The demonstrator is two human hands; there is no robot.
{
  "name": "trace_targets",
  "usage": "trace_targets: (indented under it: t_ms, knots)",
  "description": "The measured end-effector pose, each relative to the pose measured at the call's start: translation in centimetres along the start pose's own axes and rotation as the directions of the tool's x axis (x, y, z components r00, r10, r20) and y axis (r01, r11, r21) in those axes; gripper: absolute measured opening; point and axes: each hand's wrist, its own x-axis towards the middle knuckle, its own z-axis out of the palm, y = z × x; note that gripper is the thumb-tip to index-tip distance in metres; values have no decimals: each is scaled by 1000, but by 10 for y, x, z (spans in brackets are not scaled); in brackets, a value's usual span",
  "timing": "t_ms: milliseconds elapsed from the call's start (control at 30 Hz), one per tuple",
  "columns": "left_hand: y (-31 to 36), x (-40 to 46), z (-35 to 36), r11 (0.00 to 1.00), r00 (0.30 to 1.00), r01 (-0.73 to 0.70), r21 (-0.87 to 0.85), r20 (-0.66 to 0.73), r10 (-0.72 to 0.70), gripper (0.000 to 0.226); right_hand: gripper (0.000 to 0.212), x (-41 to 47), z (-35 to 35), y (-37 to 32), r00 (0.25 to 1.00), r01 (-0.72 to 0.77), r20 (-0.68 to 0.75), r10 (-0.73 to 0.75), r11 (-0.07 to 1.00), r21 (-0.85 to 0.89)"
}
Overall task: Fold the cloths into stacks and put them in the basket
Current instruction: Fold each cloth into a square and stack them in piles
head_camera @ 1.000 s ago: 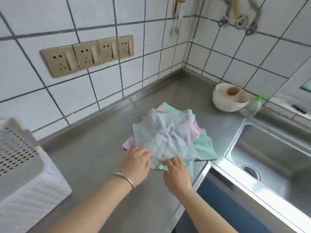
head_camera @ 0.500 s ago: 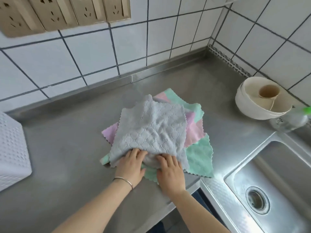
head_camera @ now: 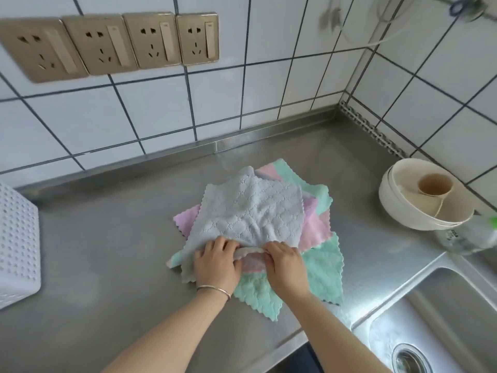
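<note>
Both bare arms reach forward, side by side. The left hand (head_camera: 216,262) has a thin bracelet (head_camera: 214,289) on its wrist, and its fingers (head_camera: 224,244) curl and pinch the near edge of the grey cloth (head_camera: 250,211). The right hand (head_camera: 285,265) pinches that same edge just beside it, knuckles up.

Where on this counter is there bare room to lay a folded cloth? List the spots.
Bare steel lies between the white basket and the cloth pile, and behind the pile along the wall upstand. A narrower patch sits between the pile and the bowls. It is crowded by the sink, where a bottle lies beside the bowls. Both hands, left and right, grip the grey cloth.
</note>
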Motion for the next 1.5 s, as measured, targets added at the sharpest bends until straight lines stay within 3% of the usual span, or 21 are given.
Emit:
trace_targets:
  t_ms: [100, 167, 233, 300, 367, 467, 567, 667, 767, 867, 967, 1067, 1133, 1233, 1333, 1500]
  knots:
    - [-17, 10, -19, 997, 998, 12, -78, -55, -16, 27, 25, 25, -36, -14, 998, 53, 34, -54, 998, 41]
    - [-35, 19, -40, 979, 990, 50, -200, -117, -74, 21, 21, 45, -63, -24, 980, 88, 175, -99, 994, 68]
    - [-53, 24, -71, 950, 975, 87, -299, -169, -142, 20, 15, 70, -88, -35, 920, 173, 360, -153, 985, -25]
    - [-76, 31, -104, 943, 957, 55, -330, -253, -144, 28, 28, 95, -109, -49, 884, 231, 452, -117, 951, -205]
    - [-98, 37, -143, 922, 948, 40, -385, -279, -157, 31, 38, 117, -126, -69, 910, 231, 404, -92, 922, -311]
    - [-128, 42, -200, 885, 932, 26, -464, -309, -190, 23, 31, 143, -145, -103, 967, 168, 239, -92, 933, -319]
    - [-152, 38, -250, 881, 869, -22, -473, -445, -217, 19, 14, 156, -155, -134, 993, 95, 83, -87, 989, -109]
    - [-179, 14, -286, 857, 834, -81, -509, -505, -221, 23, 14, 152, -154, -160, 994, 110, -34, -107, 989, 102]
    - [-205, -32, -301, 836, 871, -104, -539, -456, -185, 41, 14, 131, -147, -181, 985, 174, -55, -165, 960, 220]
    - [-221, -89, -287, 849, 933, -73, -524, -336, -126, 37, 16, 99, -123, -185, 967, 191, 117, -228, 946, 261]
    - [-238, -147, -253, 839, 983, 40, -543, -128, -129, 48, 34, 56, -89, -180, 877, 167, 402, -263, 951, 260]
    - [-259, -201, -202, 828, 971, 238, -508, 98, -219, 60, 23, 11, -47, -168, 724, 129, 643, -250, 965, 229]
    - [-268, -233, -167, 798, 929, 364, -479, 246, -276, 65, 27, -17, -23, -161, 633, 69, 747, -203, 976, 207]
    - [-273, -270, -126, 748, 848, 497, -441, 429, -311, 62, 57, -45, 6, -150, 510, 77, 846, -154, 988, 133]
    - [-274, -290, -105, 738, 758, 574, -355, 571, -314, 56, 49, -56, 15, -151, 364, 149, 927, -93, 988, 41]
    - [-279, -300, -91, 790, 628, 575, -211, 733, -261, 49, 43, -60, 27, -152, 153, 249, 988, 5, 968, -43]
